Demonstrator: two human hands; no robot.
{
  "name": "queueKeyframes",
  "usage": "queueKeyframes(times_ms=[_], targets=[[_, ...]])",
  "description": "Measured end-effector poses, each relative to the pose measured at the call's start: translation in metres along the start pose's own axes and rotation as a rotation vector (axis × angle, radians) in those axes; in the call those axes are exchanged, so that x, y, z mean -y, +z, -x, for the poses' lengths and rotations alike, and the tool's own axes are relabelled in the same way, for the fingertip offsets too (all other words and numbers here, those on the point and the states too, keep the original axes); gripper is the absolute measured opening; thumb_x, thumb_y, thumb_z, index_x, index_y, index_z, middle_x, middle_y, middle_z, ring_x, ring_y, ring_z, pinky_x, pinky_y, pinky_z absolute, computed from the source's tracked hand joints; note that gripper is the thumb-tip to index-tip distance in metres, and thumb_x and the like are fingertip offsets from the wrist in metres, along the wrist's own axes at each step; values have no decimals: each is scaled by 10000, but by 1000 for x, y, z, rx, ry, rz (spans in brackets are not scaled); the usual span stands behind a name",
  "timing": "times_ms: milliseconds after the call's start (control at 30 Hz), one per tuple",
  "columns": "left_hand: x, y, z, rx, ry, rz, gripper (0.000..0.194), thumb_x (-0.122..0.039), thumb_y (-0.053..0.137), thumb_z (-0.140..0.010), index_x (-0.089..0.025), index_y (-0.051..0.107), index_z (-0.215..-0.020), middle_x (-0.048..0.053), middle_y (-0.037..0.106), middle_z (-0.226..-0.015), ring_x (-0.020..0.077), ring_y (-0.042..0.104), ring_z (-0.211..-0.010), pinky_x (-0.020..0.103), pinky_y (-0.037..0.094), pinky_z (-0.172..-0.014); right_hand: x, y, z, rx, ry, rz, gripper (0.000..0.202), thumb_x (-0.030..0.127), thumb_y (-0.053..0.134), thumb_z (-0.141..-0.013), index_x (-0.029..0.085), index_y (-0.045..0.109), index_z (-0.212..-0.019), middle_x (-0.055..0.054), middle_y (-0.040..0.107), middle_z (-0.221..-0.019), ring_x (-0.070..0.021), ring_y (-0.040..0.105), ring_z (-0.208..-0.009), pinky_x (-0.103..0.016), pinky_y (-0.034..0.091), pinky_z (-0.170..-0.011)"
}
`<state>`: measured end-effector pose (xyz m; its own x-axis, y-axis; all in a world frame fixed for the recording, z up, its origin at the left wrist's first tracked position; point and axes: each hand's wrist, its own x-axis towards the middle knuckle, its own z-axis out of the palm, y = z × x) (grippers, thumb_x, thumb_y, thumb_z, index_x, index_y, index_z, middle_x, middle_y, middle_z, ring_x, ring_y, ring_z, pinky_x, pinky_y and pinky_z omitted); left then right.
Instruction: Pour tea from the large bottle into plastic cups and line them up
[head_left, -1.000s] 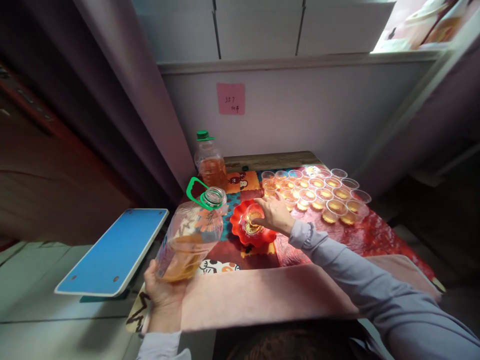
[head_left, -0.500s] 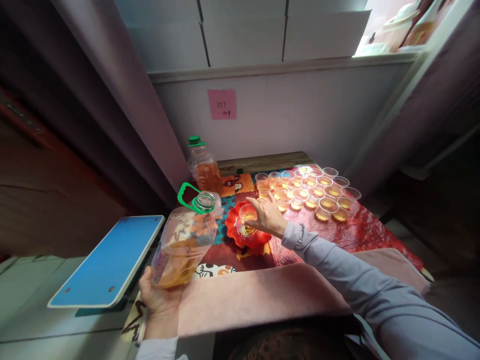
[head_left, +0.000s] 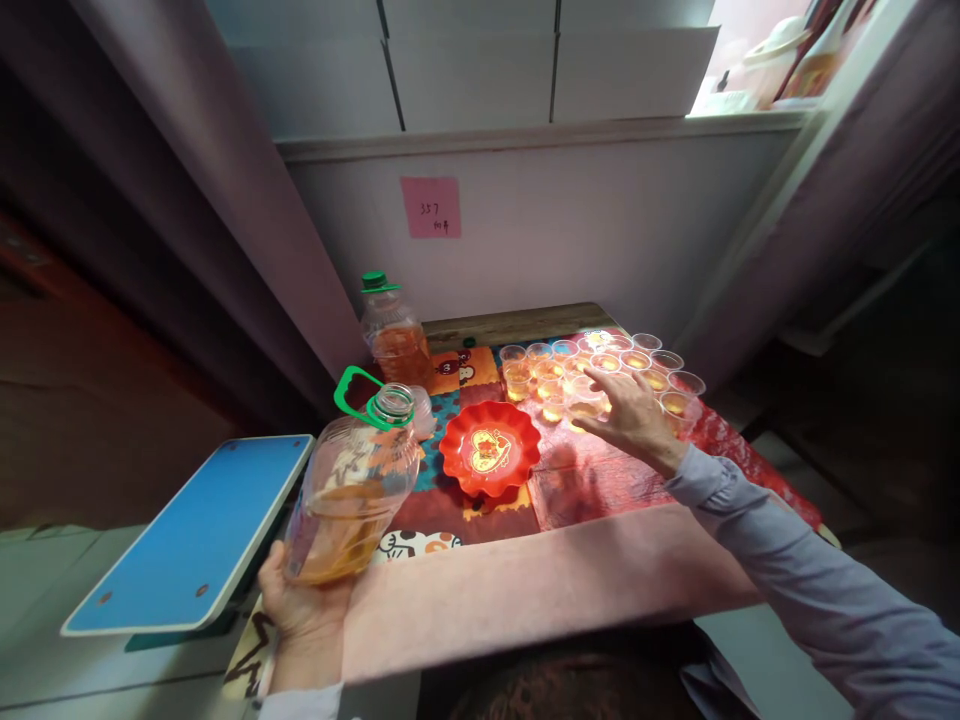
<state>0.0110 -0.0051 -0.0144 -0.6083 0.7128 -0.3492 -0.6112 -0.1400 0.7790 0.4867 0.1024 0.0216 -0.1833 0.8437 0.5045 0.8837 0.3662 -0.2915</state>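
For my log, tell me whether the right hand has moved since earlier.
Yes: the right hand has moved rightward, from over the red bowl to the cups.

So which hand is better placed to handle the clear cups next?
Likely the right hand: it is at the near side of the cups. The left hand is occupied supporting the uncapped jug, and the red dish lies between that jug and the cups.

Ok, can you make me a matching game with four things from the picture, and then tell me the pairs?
Things:
1. bowl
2. near jug
3. paper note
4. cups

Clues:
A. pink, with writing
B. many, grouped close together
C. red, with a wavy edge
D. held in the left hand

Pairs: 1-C, 2-D, 3-A, 4-B
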Motion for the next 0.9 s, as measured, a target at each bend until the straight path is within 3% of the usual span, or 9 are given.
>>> queueKeyframes(times_ms=[133,267,467,700,900], targets=[[2,-1,0,-7,38,-9,473,-559,608,-883,-243,811,-1172,51,833,-1153,324,694,-1124,459,595,-940,-36,7,21,18,31,69,744,565,756,-974,170,611,-1588,-222,809,-1397,-409,787,-1214,-712,318,-1284],[2,1,1,-4,46,-4,471,-547,597,-880,-257,828,-1169,34,847,-1182,316,701,-1137,456,595,-945,-53,15,31,11,40,95,753,594,723,-996,152,601,-1593,-226,820,-1370,-409,784,-1229,-716,296,-1301],[0,6,6,-9,50,-41,470,-558,609,-876,-268,829,-1175,36,854,-1172,328,703,-1165,464,581,-962,-58,18,34,-18,33,132,755,636,687,-1004,151,620,-1578,-212,844,-1289,-441,743,-1307,-714,300,-1293],[1,3,2,-8,43,-47,491,-589,639,-816,-261,824,-1130,43,849,-1150,356,684,-1229,544,517,-1124,-60,16,38,-17,55,109,794,652,698,-993,154,605,-1605,-201,857,-1252,-453,718,-1343,-730,298,-1288],[-1,7,7,2,50,-63,464,-592,614,-850,-284,839,-1115,48,860,-1205,407,599,-1450,646,337,-1323,-63,17,40,-5,36,116,818,666,707,-994,140,598,-1611,-211,841,-1308,-455,705,-1363,-730,289,-1298]])
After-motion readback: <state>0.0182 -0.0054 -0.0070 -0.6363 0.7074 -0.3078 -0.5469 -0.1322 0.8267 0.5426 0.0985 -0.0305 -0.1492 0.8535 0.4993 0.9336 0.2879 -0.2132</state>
